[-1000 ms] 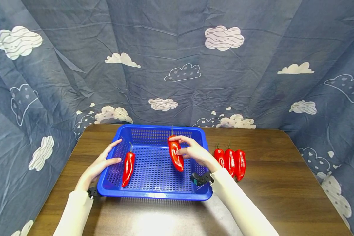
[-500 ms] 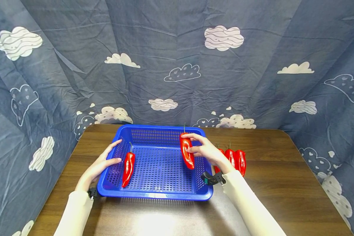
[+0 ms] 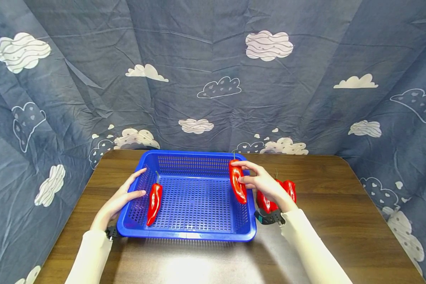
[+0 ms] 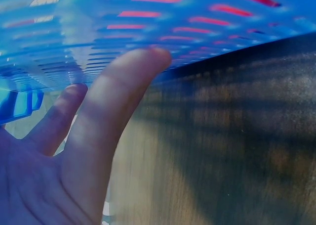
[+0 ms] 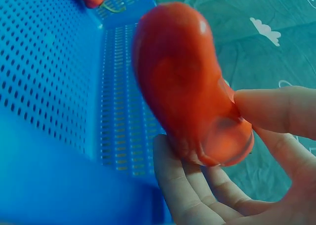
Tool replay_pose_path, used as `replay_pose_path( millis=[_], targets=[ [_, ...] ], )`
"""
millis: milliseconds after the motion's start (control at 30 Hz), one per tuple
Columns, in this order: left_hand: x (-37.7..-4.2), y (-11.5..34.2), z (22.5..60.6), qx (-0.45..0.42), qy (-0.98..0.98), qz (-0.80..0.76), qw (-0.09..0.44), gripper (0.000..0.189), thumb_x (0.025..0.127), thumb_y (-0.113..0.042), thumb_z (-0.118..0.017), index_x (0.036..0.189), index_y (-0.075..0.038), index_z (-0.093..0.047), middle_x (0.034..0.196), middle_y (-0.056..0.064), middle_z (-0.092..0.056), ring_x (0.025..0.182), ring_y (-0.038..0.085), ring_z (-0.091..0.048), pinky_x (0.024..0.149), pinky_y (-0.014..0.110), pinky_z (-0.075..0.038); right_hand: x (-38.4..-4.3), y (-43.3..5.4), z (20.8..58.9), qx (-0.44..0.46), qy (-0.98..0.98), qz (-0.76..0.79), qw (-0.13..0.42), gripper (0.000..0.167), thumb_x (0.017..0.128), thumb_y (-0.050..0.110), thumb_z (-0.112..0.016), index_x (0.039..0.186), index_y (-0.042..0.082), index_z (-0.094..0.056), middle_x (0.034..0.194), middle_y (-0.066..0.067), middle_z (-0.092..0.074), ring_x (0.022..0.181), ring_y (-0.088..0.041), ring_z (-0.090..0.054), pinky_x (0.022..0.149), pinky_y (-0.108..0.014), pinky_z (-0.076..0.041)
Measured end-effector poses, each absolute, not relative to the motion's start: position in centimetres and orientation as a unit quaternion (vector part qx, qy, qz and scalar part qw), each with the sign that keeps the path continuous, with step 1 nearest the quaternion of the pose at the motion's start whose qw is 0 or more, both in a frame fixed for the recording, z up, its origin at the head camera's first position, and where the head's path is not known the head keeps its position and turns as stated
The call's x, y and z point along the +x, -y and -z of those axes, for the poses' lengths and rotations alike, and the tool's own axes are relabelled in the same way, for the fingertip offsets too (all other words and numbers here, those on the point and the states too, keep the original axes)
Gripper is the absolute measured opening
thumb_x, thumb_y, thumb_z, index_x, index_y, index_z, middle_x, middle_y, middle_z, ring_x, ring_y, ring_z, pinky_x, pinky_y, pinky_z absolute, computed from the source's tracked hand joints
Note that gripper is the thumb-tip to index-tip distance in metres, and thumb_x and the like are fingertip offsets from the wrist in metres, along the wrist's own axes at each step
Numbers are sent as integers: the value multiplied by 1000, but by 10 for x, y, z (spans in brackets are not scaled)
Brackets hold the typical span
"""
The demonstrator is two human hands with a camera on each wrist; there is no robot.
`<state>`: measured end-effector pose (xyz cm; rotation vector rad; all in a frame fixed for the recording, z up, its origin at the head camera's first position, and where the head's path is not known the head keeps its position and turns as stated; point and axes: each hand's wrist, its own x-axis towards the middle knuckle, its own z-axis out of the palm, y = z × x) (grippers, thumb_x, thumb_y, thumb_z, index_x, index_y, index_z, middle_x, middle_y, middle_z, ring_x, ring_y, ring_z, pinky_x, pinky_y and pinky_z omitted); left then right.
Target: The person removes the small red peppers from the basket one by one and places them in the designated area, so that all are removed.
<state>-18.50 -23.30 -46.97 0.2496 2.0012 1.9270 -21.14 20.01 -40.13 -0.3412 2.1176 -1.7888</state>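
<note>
My right hand (image 3: 264,183) pinches a glossy red pepper (image 3: 238,183) between thumb and fingers, its green stem toward the back. In the head view this pepper overlaps the right wall of a blue plastic basket (image 3: 186,235). Close up in the right wrist view, the held pepper (image 5: 173,71) fills the middle, with the basket behind it on the left. Another red pepper (image 3: 154,203) lies inside the basket along the left wall. At that side my left hand (image 3: 117,200) has its fingers extended, touching the basket's outer left wall (image 4: 148,37).
More red peppers (image 3: 289,188) lie on the wooden table (image 3: 333,205) to the right of the basket, partly hidden by my right hand and wrist. A dark blue cloth (image 3: 213,102) with white clouds hangs behind the table.
My right hand has carried the red pepper rightward, from over the basket's middle right to its right wall. The left hand, basket and other peppers have stayed put.
</note>
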Motion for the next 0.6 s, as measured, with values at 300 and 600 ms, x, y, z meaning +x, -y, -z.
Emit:
replay_pose_path(
  millis=[300, 600],
  targets=[
    [-186, 234, 470, 94, -709, -678, 172, 71, 95, -5, -52, 153, -21, -14, 148, 30, -15, 122, 48, -35, 82, 54, -50, -210, -222, 404, -112, -745, 637, 160, 47, 91, -2, -55, 137, 0, -46, 131, -23, -37, 97, -22, -59, 82, -42, -53],
    [-187, 234, 472, 95, -709, -678, 171, 71, 94, -5, -52, 153, -20, -14, 148, 30, -16, 123, 49, -34, 82, 54, -50, -208, -237, 411, -91, -740, 651, 142, 47, 91, -3, -54, 137, -1, -44, 120, -22, -39, 88, -19, -62, 75, -34, -55]
  ],
)
